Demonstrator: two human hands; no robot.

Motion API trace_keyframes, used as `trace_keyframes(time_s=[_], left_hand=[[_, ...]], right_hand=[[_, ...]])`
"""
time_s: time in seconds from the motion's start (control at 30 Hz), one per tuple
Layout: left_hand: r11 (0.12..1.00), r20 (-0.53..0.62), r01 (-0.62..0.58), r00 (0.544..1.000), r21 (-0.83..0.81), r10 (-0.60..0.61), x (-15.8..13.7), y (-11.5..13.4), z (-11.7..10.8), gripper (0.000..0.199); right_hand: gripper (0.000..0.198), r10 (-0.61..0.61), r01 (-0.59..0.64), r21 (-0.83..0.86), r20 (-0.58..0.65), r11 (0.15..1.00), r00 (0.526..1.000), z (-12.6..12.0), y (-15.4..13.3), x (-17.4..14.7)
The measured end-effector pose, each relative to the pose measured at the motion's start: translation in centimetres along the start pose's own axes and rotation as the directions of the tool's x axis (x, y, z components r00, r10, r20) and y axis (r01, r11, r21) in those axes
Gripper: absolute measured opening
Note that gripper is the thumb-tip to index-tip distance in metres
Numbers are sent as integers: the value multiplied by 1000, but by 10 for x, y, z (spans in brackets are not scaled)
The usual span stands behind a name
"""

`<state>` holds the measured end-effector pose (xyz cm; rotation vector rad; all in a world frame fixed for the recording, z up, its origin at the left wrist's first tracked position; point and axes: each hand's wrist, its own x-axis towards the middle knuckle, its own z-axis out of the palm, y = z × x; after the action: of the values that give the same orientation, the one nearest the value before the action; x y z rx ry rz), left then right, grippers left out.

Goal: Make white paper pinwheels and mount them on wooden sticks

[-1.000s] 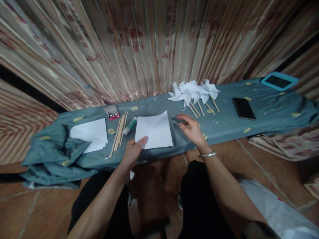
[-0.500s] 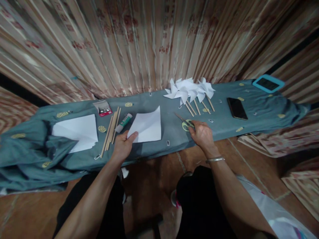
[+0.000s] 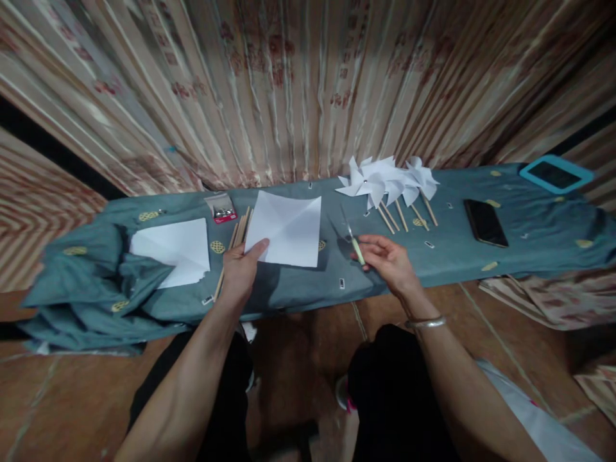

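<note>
My left hand (image 3: pixel 243 266) pinches the lower left corner of a square white sheet of paper (image 3: pixel 287 224), which shows faint diagonal creases and is lifted over the cloth. Between the fingers of my right hand (image 3: pixel 385 260) is a pair of scissors (image 3: pixel 356 247) with pale green handles, its blades pointing up and away from me. The scissors are to the right of the paper and apart from it. Wooden sticks (image 3: pixel 235 240) lie partly behind my left hand and the paper. The glue stick seen earlier is now hidden by the sheet.
Several white paper pinwheels (image 3: pixel 385 183) on sticks lie at the back. A phone (image 3: pixel 486 222) and a blue-framed tablet (image 3: pixel 557 174) are on the right. At left are a stack of white paper (image 3: pixel 180 250) and a small red box (image 3: pixel 224 208). Teal cloth (image 3: pixel 289 295) covers the surface.
My right hand has picked the scissors up off the cloth and turned them on edge. My left hand has raised and flattened out the sheet towards the camera. The view has shifted slightly.
</note>
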<state>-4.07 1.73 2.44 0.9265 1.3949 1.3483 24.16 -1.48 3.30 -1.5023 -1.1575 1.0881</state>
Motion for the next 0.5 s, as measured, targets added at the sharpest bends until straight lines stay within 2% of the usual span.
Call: trace_keyframes(time_s=[0.1, 0.17, 0.27, 0.33, 0.4, 0.5], left_hand=[[999, -18, -32, 999, -39, 32, 4, -1, -4, 34], [997, -17, -66, 998, 45, 67, 5, -3, -7, 35], [974, 7, -106, 994, 198, 107, 4, -5, -11, 36], [967, 5, -106, 994, 230, 108, 3, -5, -13, 36], [969, -19, -95, 995, 226, 102, 2, -2, -13, 36], [982, -60, -69, 995, 177, 81, 2, 4, -13, 36]], right_hand=[[43, 23, -48, 226, 111, 973, 994, 9, -9, -17], [41, 35, -95, 277, 215, 956, 976, 16, -14, -26], [38, 96, -211, 260, 394, 942, 914, 30, -17, -31], [39, 157, -288, 215, 477, 933, 865, 39, -14, -30], [42, 193, -330, 189, 515, 925, 835, 46, -11, -28], [44, 198, -340, 191, 522, 921, 830, 45, -14, -30]])
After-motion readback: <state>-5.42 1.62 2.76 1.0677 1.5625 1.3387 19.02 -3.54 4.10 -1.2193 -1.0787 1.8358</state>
